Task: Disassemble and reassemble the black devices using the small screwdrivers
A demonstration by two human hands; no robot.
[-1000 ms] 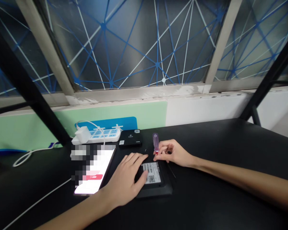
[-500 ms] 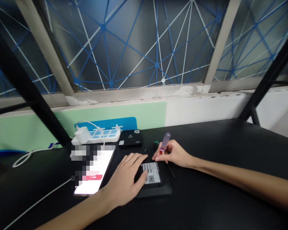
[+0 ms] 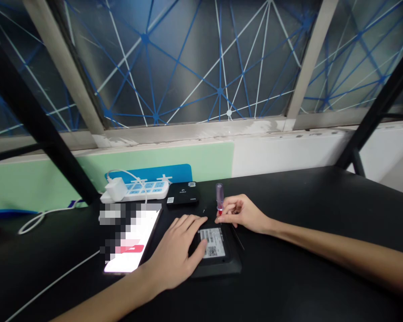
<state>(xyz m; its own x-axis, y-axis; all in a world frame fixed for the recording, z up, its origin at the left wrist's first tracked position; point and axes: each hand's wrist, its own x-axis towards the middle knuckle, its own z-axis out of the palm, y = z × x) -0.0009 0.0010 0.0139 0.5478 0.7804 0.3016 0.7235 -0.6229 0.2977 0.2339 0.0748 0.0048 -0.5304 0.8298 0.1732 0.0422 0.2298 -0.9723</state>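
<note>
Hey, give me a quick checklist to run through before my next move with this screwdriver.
1. Left hand resting on the black device: ok.
2. Screwdriver gripped in the right hand: ok.
3. Screwdriver close to upright: ok.
4. Screwdriver tip seated in a screw: cannot tell, too small to see.
5. Label fully uncovered: not ok, the left thumb overlaps it.

Beneath the right grip (image 3: 243, 213), a broad, flat black table (image 3: 322, 201). Directly beyond, a pale-green wall panel (image 3: 210, 155) meeting a plain white wall (image 3: 272, 154). Above and beyond that grip, dark frosted-glass windows (image 3: 188, 67) patterned with straight blue and white lines, in grey-beige frames (image 3: 312, 56). Left and far right of it, slanted black metal bars (image 3: 36, 105).
</note>
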